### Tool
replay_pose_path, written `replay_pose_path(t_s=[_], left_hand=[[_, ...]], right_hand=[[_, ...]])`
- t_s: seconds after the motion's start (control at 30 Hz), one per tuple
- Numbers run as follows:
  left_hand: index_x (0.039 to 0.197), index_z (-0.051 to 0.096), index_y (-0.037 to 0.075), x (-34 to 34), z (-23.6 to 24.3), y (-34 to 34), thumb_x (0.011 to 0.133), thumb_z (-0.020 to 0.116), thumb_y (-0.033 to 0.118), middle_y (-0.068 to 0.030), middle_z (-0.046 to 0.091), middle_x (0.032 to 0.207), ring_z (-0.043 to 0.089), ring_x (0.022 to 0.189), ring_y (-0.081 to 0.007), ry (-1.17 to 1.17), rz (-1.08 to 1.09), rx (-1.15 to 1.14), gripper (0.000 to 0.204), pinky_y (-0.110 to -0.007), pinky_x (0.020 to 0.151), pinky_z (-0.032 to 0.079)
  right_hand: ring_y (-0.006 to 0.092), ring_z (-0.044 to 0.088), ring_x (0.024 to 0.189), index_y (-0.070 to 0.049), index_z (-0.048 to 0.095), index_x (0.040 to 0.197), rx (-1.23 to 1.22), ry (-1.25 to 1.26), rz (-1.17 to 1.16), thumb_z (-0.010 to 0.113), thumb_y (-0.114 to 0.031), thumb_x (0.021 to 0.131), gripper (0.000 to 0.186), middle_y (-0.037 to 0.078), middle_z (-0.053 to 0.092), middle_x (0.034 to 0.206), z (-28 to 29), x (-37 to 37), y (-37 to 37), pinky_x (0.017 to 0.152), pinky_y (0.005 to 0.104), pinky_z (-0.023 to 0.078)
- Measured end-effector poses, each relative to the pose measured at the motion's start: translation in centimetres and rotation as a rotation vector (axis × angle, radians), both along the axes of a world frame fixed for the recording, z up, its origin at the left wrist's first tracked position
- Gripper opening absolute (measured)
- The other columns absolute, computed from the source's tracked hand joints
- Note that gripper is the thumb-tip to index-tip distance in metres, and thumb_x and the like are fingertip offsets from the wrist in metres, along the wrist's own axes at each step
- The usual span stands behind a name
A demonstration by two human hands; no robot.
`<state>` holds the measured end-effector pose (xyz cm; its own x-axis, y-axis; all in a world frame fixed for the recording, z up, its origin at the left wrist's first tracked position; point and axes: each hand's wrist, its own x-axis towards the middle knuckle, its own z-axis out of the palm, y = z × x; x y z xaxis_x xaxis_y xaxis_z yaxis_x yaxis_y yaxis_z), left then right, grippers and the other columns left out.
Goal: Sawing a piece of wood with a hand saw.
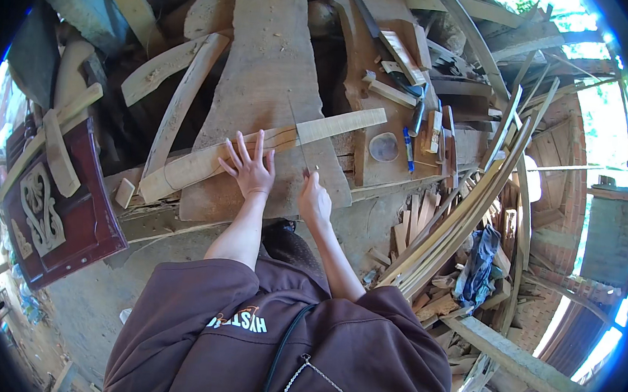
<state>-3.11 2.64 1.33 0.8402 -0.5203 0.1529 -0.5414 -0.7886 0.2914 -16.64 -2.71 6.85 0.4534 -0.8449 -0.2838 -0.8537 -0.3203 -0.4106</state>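
Observation:
A long, slightly curved wooden piece (208, 162) lies slantwise across a wide plank (265, 71), with pencil lines drawn on it. My left hand (249, 169) rests on the wooden piece, fingers spread and flat. My right hand (315, 200) is closed around the handle of a handsaw (301, 142), which is mostly hidden in the grip. The thin blade, seen nearly edge-on, crosses the wooden piece to the right of my left hand. Whether a strip of wood beyond the blade is partly cut through, I cannot tell.
Right of the plank, a board (374, 156) carries a blue pen (408, 150), a round pale disc (384, 147) and another handsaw (363, 11). Long bent strips (465, 198) lean at right. A carved dark red panel (76, 210) stands at left.

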Motion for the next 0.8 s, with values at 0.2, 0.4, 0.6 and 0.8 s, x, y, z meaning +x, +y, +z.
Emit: replay_pose_path(t_s=[0.2, 0.4, 0.6, 0.8], left_hand=[[0.147, 0.029, 0.044, 0.2, -0.3, 0.0, 0.096, 0.034, 0.056, -0.0105, 0.018, 0.158, 0.008, 0.146, -0.0381, 0.012, -0.007, 0.026, 0.052, -0.066, 0.110, -0.004], [0.147, 0.029, 0.044, 0.4, -0.3, 0.0, 0.096, 0.034, 0.056, -0.0107, 0.019, 0.158, 0.009, 0.146, -0.0385, -0.005, -0.006, 0.025, 0.052, -0.067, 0.109, -0.003], [0.147, 0.030, 0.044, 0.4, -0.4, 0.1, 0.096, 0.034, 0.056, -0.0104, 0.020, 0.158, 0.010, 0.146, -0.0381, 0.003, -0.004, 0.020, 0.052, -0.067, 0.109, -0.003], [0.148, 0.026, 0.045, 0.4, -0.5, 0.5, 0.096, 0.033, 0.056, -0.0107, 0.016, 0.159, 0.009, 0.146, -0.0386, 0.024, -0.001, 0.026, 0.053, -0.066, 0.110, -0.006]], right_hand=[[0.0475, 0.063, 0.071, -0.003, 0.043, 0.100, 0.116, 0.065, -0.038, 0.039, -0.023, 0.099, 0.020, 0.029, 0.064, 0.075, 1.1, -5.2, 3.7, 0.064, 0.0573, 0.049], [0.0479, 0.063, 0.074, -0.002, 0.042, 0.101, 0.048, -0.016, -0.016, 0.038, -0.024, 0.100, 0.022, 0.030, 0.063, 0.076, -0.6, 0.7, 0.7, 0.065, 0.0574, 0.048], [0.0504, 0.061, 0.073, -0.003, 0.043, 0.101, 0.104, -0.009, -0.040, 0.038, -0.026, 0.100, 0.023, 0.032, 0.061, 0.074, 0.8, -3.5, 2.3, 0.065, 0.0590, 0.046], [0.0477, 0.063, 0.074, -0.001, 0.044, 0.102, 0.094, 0.042, 0.030, 0.040, -0.023, 0.099, 0.023, 0.031, 0.063, 0.077, 1.8, -2.2, 1.6, 0.064, 0.0573, 0.048]])
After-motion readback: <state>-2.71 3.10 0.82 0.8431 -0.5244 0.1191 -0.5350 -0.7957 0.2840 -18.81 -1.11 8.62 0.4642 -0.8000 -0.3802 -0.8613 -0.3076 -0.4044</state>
